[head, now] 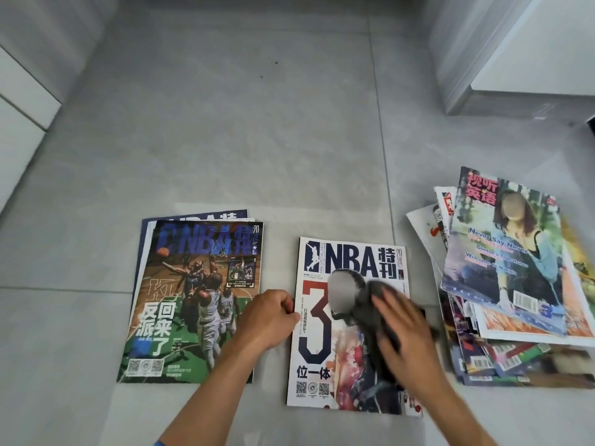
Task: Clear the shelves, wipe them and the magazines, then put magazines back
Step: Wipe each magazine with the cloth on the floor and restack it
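Wiping magazines, mid-task by the look of it. Head view only: the shelves seem already cleared, since the magazines are out on the grey floor [257, 140]; no shelf is clearly in frame, so I can't say whether they've been wiped.

A white NBA magazine [322, 349] lies flat on the floor, centre. Small neat stack [193, 284] to its left, green-court cover on top, probably the done pile. Bigger messy pile [515, 268] to its right, likely still to wipe. None put back yet.

Right hand [405, 336] lies flat, fingers spread, pressing a dark grey cloth [370, 310] onto the cover; motion-blurred, so whether any fingers curl into the cloth is unclear.

Left hand [267, 320] has fingers curled at the magazine's left edge, apparently pinching or steadying it.
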Demonstrator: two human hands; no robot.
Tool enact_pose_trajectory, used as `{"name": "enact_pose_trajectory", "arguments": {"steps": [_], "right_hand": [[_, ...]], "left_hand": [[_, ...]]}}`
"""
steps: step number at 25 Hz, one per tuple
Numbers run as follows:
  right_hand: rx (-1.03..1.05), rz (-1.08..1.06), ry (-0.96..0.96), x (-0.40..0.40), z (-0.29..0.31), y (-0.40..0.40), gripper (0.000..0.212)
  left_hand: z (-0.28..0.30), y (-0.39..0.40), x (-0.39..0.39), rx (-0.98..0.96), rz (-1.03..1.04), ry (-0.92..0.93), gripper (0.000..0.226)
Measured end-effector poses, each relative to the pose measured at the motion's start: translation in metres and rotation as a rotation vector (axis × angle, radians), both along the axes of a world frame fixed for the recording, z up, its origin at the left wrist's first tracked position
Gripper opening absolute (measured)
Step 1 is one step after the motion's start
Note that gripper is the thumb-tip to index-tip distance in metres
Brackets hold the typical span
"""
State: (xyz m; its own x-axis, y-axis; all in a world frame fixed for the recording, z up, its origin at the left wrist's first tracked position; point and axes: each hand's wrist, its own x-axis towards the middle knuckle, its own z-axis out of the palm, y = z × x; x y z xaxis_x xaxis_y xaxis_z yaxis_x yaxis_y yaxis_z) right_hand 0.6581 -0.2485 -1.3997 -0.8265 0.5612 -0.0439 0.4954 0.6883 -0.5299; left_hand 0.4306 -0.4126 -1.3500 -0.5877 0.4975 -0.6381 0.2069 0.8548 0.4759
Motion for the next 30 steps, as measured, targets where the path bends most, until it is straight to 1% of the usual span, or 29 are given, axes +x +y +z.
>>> {"name": "enact_pose_trajectory", "arguments": {"steps": [1,2,3,4,5,7,8,9,10,11,12,14,15,16,17,18,19,20,21,23,24,25,27,28,30], "right_hand": [[0.037,0.036,-0.027,0.023,-0.001,-0.023,0.069],[0.072,0.08,-0.056,0.04,-0.002,-0.045,0.074],[0.118,0.12,-0.072,0.053,-0.007,-0.065,0.075],[0.145,0.141,-0.103,0.058,-0.01,-0.082,0.072],[0.132,0.141,-0.138,0.056,-0.008,-0.092,0.069],[0.08,0.143,-0.151,0.036,0.003,-0.09,0.071],[0.107,0.136,-0.143,0.024,0.007,-0.082,0.07],[0.129,0.136,-0.143,0.011,0.008,-0.069,0.065],[0.152,0.111,-0.108,-0.007,0.014,-0.056,0.058],[0.1,0.032,-0.035,-0.026,0.019,-0.043,0.052],[-0.048,-0.103,0.065,-0.047,0.031,-0.03,0.052],[-0.471,-0.363,0.319,-0.08,0.073,-0.012,0.058],[-0.534,-0.429,0.457,-0.093,0.095,-0.006,0.056],[-0.44,-0.41,0.539,-0.102,0.117,-0.003,0.054],[-0.262,-0.309,0.578,-0.108,0.133,-0.002,0.052],[-0.021,-0.127,0.574,-0.111,0.148,-0.004,0.052],[0.184,0.064,0.53,-0.113,0.153,-0.004,0.052],[0.307,0.219,0.453,-0.115,0.154,0.002,0.053],[0.348,0.307,0.355,-0.116,0.152,0.013,0.056],[0.309,0.378,0.166,-0.112,0.147,0.037,0.061],[0.288,0.392,0.085,-0.106,0.144,0.046,0.061],[0.269,0.397,0.017,-0.1,0.139,0.05,0.058],[0.243,0.38,-0.028,-0.09,0.126,0.05,0.049],[0.222,0.353,-0.008,-0.087,0.121,0.047,0.044],[0.148,0.243,0.055,-0.083,0.117,0.043,0.039]], "left_hand": [[0.005,-0.001,0.004,0.021,0.01,0.013,0.009],[0.009,-0.003,0.011,0.073,0.044,-0.053,0.009],[0.011,-0.004,0.022,0.143,0.069,-0.167,0.017],[0.015,-0.007,0.035,0.194,0.054,-0.293,0.031],[0.018,-0.01,0.048,0.241,-0.004,-0.386,0.047],[0.019,-0.017,0.068,0.304,-0.071,-0.463,0.078],[0.018,-0.019,0.074,0.325,-0.051,-0.488,0.085],[0.018,-0.021,0.077,0.343,-0.007,-0.501,0.084],[0.019,-0.024,0.079,0.336,0.046,-0.485,0.079],[0.021,-0.024,0.079,0.338,0.109,-0.441,0.07],[0.025,-0.023,0.08,0.331,0.177,-0.352,0.06],[0.036,-0.019,0.082,0.377,0.334,-0.137,0.035],[0.046,-0.017,0.078,0.44,0.411,-0.039,0.025],[0.058,-0.014,0.075,0.499,0.474,0.048,0.019],[0.068,-0.012,0.071,0.541,0.476,0.147,0.018],[0.075,-0.01,0.067,0.574,0.409,0.264,0.019],[0.081,-0.01,0.064,0.589,0.291,0.373,0.021],[0.086,-0.009,0.062,0.595,0.191,0.453,0.021],[0.089,-0.009,0.059,0.583,0.15,0.445,0.023],[0.095,-0.008,0.051,0.51,0.168,0.344,0.024],[0.097,-0.009,0.046,0.459,0.144,0.319,0.024],[0.099,-0.009,0.043,0.424,0.088,0.327,0.024],[0.102,-0.008,0.04,0.457,0.004,0.277,0.018],[0.103,-0.009,0.038,0.484,0.048,0.194,0.02],[0.098,-0.017,0.039,0.555,0.316,-0.114,0.024]]}}
